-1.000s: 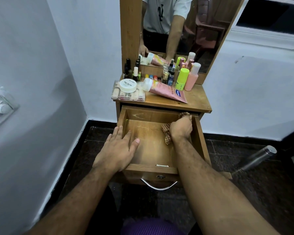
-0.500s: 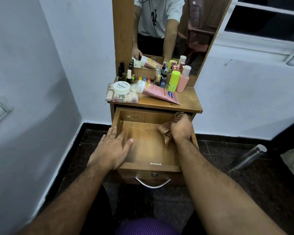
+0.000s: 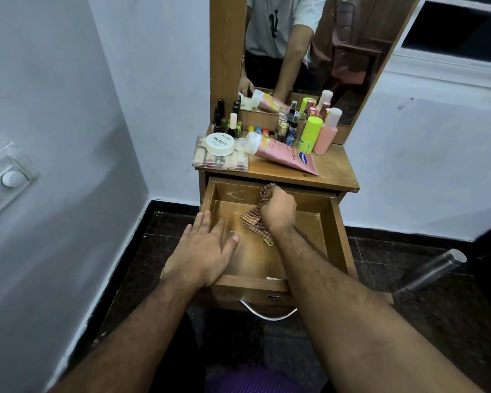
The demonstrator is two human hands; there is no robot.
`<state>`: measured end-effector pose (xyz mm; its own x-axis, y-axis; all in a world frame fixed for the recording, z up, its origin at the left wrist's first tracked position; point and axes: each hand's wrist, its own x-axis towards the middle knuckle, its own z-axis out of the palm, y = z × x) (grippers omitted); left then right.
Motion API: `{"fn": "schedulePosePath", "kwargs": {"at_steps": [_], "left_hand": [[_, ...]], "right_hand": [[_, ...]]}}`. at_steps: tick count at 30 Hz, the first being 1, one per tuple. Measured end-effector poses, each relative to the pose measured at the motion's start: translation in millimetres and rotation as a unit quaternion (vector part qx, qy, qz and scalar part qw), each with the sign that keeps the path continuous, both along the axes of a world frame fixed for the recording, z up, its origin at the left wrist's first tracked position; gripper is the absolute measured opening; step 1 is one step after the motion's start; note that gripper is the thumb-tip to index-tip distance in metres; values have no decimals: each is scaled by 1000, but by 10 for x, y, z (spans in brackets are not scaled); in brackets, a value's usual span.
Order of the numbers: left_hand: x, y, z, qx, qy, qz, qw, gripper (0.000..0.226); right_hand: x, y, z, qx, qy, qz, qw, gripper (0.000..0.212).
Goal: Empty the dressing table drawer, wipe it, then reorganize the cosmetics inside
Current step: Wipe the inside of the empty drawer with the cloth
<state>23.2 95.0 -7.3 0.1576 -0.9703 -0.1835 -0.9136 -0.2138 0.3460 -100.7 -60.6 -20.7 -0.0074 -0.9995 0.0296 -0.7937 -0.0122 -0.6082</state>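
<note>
Wooden drawer (image 3: 335, 222) stands pulled out from the dressing table (image 3: 335, 177), and its floor is bare. The right hand (image 3: 278, 212) is inside near the back wall, fingers curled tight around a checked cloth (image 3: 254, 222) that lies on the drawer floor. The left hand (image 3: 201, 251) rests flat on the left side of the drawer, fingers straight, holding nothing. The cosmetics stand on the tabletop: a pink tube (image 3: 284, 157), a white jar (image 3: 220, 143) on a clear box (image 3: 207, 163), a green bottle (image 3: 309, 134).
</note>
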Motion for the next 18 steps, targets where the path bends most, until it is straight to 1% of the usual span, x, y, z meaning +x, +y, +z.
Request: {"fn": "schedulePosePath", "kwargs": {"at_steps": [4, 7, 11, 14, 18], "left_hand": [[-6, 5, 14, -1, -2, 0, 1000, 67], [-9, 4, 30, -1, 7, 2, 1000, 65], [-1, 10, 30, -5, 11, 3, 1000, 63], [-2, 13, 33, -9, 12, 13, 1000, 62], [-2, 19, 38, -18, 13, 39, 999, 63]], "right_hand": [[224, 61, -8, -28, 68, 68, 995, 27], [379, 100, -29, -69, 141, 127, 979, 27], [495, 122, -46, -88, 210, 197, 954, 27], [513, 134, -48, -84, 246, 258, 930, 27], [378, 141, -99, -40, 269, 318, 908, 45]]}}
